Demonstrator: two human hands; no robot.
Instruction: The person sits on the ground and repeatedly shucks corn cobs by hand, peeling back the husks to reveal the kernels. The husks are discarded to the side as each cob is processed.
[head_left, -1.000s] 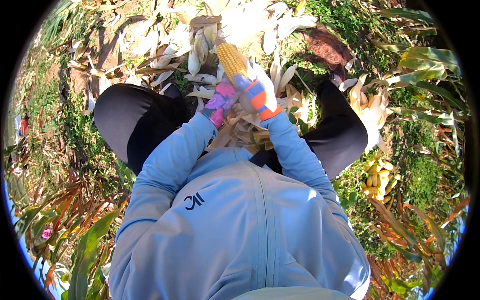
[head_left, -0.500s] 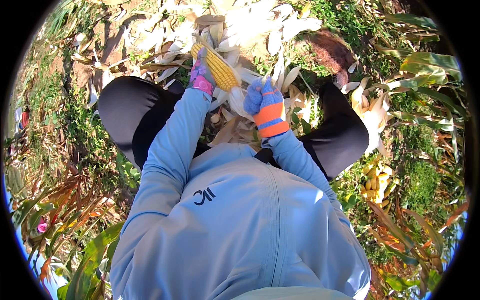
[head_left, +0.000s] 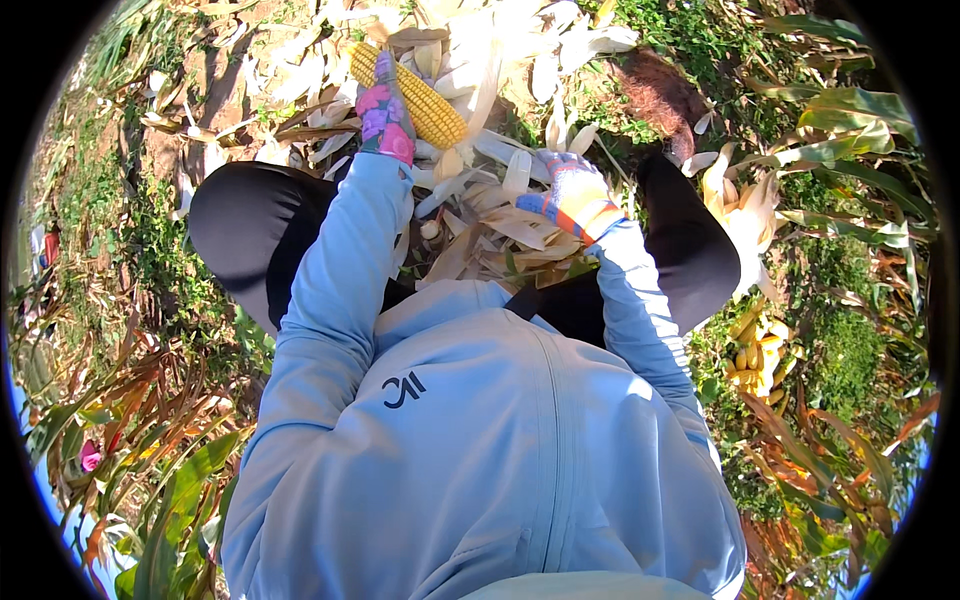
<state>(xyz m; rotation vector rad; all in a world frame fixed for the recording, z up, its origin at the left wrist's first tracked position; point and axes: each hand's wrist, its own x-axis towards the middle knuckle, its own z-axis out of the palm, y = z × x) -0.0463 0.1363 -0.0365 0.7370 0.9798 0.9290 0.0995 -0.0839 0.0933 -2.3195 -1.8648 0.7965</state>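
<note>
Purple-gloved left grip (head_left: 384,120) — forward, around corncob (head_left: 430,108)

Knobbly and faintly glossy on the yellow corn cob (head_left: 432,108). Clad in smooth-looking printed cloth at the left hand (head_left: 385,117), in matt, knit-like fabric at the right hand (head_left: 577,190). Dry, papery and creased among the pale husks (head_left: 525,235). Smooth and softly sheened, like synthetic cloth, across the jacket (head_left: 450,440); smooth and taut, also of cloth, over the dark trousers (head_left: 250,230). Rough, perhaps fibrous, on the shaded reddish-brown tuft (head_left: 655,95).
</note>
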